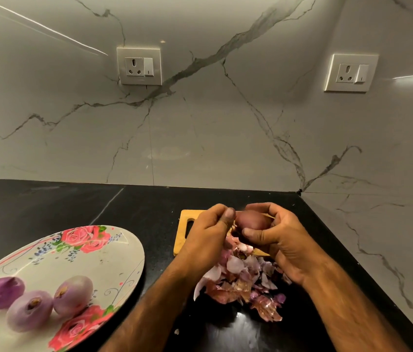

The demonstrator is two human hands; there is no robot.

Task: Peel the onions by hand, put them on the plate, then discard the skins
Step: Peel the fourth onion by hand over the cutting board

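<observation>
The right hand [280, 241] grips the onion [251, 220], the left hand [208, 232] pinching its left end.

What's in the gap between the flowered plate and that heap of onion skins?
In the head view, the person's left forearm crosses the gap between plate and skins, over bare black countertop.

The plate [114, 252] was pale cream, patterned with pink-red roses, green leaves and small blue sprigs. The three peeled onions [29, 313] on it were pale purple, one a darker violet. The unpeeled onion [251, 219] was dull reddish-brown. The skins [241, 278] mixed pink, white and papery red-brown. The board [182, 232] was yellow wood, the table [73, 204] black with a faint pale vein, the wall [200, 135] off-white marble veined dark grey.
</observation>
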